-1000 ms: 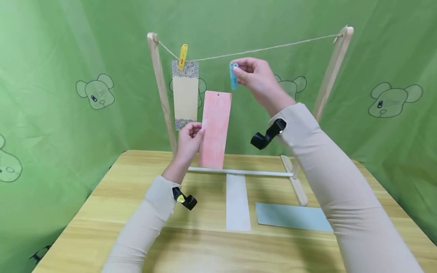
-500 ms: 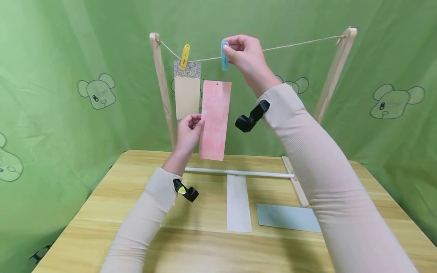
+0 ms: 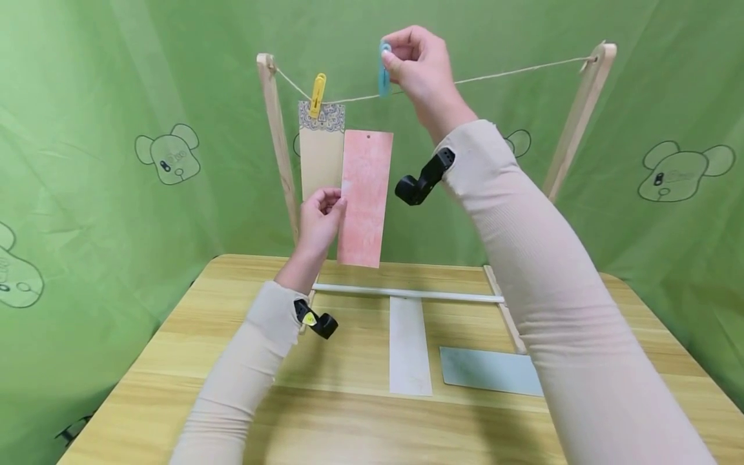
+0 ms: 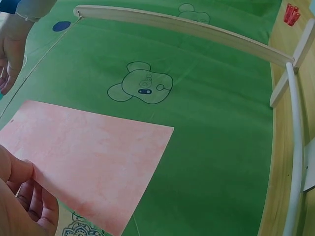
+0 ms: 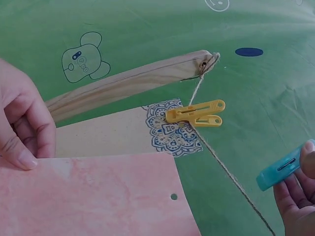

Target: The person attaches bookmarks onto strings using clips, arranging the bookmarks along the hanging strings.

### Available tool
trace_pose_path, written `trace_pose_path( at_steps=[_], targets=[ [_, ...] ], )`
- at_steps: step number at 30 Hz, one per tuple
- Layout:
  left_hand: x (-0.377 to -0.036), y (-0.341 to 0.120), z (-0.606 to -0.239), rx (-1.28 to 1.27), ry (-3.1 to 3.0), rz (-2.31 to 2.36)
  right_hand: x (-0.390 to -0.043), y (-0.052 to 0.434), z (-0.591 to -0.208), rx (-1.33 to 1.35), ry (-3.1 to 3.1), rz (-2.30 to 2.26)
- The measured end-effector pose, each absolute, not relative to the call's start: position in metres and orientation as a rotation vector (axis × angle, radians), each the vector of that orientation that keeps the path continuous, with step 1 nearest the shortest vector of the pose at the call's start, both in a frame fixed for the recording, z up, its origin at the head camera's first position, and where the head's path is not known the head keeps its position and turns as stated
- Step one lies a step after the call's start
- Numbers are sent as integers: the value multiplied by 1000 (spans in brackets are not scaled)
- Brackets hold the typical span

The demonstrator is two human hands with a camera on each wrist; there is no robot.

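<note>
My left hand (image 3: 321, 216) pinches the left edge of a pink card (image 3: 365, 197), holding it upright just below the string (image 3: 494, 72) of a wooden rack (image 3: 273, 135). In the left wrist view my left-hand fingers (image 4: 22, 196) grip the pink card (image 4: 88, 157). Above the string, my right hand (image 3: 415, 64) pinches a blue clothespin (image 3: 383, 71). The right wrist view has the blue clothespin (image 5: 280, 169) beside the string (image 5: 231, 179) and the pink card (image 5: 93, 196) below it. A yellow clothespin (image 3: 317, 95) holds a beige patterned card (image 3: 320, 152) on the string at the left.
On the wooden table (image 3: 174, 361) lie a white card (image 3: 409, 345) and a pale blue card (image 3: 488, 369), in front of the rack's white base bar (image 3: 407, 293). Red clothespins (image 4: 290, 13) sit at the far table edge. Green cloth with bear prints surrounds the table.
My right hand has risen with the blue clothespin, from beside the string to just above it. My left hand has lifted the pink card nearer the string.
</note>
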State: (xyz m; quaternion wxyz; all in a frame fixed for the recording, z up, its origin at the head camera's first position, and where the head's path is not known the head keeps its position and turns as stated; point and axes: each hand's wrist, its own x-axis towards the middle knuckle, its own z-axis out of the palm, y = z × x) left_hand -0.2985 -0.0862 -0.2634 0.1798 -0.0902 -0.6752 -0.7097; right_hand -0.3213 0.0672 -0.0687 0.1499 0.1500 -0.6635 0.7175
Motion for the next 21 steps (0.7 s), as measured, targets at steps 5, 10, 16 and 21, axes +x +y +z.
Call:
trace_pose_path(
  at_steps=[5, 10, 16, 21],
  targets=[
    [-298, -86, -260, -270, -1900, -1998, -326, 64, -70, 453, -1873, 2039],
    [-297, -86, -258, -263, -1902, -1984, -329, 61, -75, 460, -1898, 2016],
    [-297, -85, -256, -233, -1924, -1977, -332, 56, -76, 472, -1915, 2028],
    [-297, -83, -254, -217, -1925, -1993, -333, 55, -73, 483, -1976, 1998]
  ],
)
